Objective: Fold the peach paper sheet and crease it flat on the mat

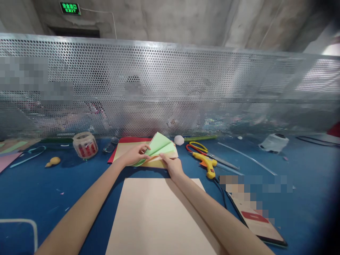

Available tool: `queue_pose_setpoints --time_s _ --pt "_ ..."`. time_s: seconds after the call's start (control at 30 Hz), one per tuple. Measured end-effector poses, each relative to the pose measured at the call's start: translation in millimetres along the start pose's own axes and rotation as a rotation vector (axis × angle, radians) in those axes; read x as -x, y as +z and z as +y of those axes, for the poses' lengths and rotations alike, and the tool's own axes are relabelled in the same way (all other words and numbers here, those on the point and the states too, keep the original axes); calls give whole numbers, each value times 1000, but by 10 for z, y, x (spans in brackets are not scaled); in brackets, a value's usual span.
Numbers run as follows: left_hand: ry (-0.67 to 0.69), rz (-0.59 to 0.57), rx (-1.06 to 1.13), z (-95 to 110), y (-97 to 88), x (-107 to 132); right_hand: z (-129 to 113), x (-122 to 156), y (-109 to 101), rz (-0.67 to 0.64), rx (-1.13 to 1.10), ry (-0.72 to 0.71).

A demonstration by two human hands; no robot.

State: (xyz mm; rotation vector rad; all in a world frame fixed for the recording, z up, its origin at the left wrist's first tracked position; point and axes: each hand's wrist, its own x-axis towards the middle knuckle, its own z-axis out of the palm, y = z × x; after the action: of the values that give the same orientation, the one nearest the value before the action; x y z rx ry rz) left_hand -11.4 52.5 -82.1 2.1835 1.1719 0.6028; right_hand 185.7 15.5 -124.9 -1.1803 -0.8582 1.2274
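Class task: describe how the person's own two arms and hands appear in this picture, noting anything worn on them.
Both forearms are bare, with no sleeves in view. The left hand and right hand wear no gloves. No watch, bracelet or ring is visible on either wrist or hand.

Open blue table [39, 184] left of the hands; glue gun [206, 163] and scissors [202, 148] crowd the right
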Motion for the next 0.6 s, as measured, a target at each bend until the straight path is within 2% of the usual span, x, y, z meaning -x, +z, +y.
queue_pose_setpoints --time_s 0.17,0.37,0.5,0.6 --pt "-7 22 -56 78 8 5 -55 6 11 2 -15 -25" --pt "-33 77 -183 232 163 -55 -111 42 21 -6 -19 9" --pt "-48 101 -256 303 185 -72 -275 125 64 -62 -23 52" --pt "-57 124 -295 336 140 -51 -453 328 59 -135 -23 63"
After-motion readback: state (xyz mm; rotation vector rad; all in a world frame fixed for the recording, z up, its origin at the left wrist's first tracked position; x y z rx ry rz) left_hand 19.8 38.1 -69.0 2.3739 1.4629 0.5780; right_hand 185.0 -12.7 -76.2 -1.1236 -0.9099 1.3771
